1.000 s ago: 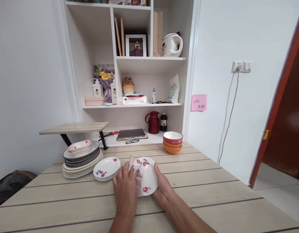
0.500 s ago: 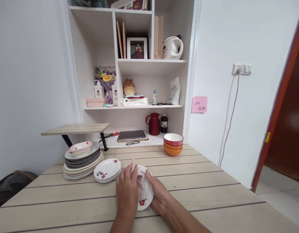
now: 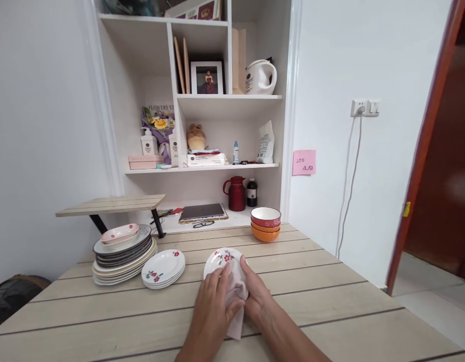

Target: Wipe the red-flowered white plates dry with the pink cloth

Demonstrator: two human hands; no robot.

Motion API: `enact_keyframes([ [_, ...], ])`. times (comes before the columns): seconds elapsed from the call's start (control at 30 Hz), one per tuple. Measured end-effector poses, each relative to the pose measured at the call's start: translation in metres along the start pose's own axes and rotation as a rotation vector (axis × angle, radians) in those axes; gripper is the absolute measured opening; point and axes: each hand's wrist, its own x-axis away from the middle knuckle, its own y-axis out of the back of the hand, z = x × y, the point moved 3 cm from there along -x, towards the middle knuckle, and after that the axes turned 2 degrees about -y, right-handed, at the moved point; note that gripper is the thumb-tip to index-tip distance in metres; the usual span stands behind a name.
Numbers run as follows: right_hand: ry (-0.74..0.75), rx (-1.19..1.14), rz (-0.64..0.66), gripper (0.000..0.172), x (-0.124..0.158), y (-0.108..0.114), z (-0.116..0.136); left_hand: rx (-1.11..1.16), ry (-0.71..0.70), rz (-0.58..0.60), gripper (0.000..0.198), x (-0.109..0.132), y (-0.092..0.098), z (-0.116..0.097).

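Note:
A small white plate (image 3: 214,260) with red flowers and grey leaves is held tilted above the table, between my two hands. My left hand (image 3: 213,301) lies across its front with a pale pink cloth (image 3: 236,284) under the fingers, and a corner of the cloth hangs below. At the right edge, my right hand (image 3: 258,291) is closed around the plate, its thumb on the front by the cloth. The fingers behind the plate are hidden. To the left sits a stack of similar flowered plates (image 3: 163,266).
A taller stack of plates (image 3: 123,264) with a pink-dotted oval dish (image 3: 120,233) on top stands at the left, by a small raised shelf (image 3: 115,202). Stacked bowls (image 3: 265,226), red over orange, stand at the back right. Behind are a laptop (image 3: 201,211) and red jug (image 3: 237,193).
The plate has turned, so its flowers now show at the top instead of the bottom. The cloth and left hand have shifted toward the plate's right side. The view has swung slightly right.

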Motion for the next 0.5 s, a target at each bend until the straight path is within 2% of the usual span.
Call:
enact_keyframes([
  [0.1,-0.032,-0.014,0.026,0.049,0.003,-0.001,0.008,0.158,-0.01,0.003,0.075,0.005,-0.003,-0.003],
  [0.2,-0.04,0.009,0.031,0.054,0.006,-0.003,0.014,0.207,-0.001,0.024,0.072,0.007,-0.007,-0.003],
  [0.33,-0.017,0.109,-0.006,0.053,0.008,-0.004,0.013,0.179,-0.033,0.0,0.051,0.003,-0.006,0.001],
  [0.5,0.031,0.193,0.047,0.044,0.008,-0.007,-0.005,0.029,0.015,-0.139,0.034,-0.004,0.009,0.011],
])
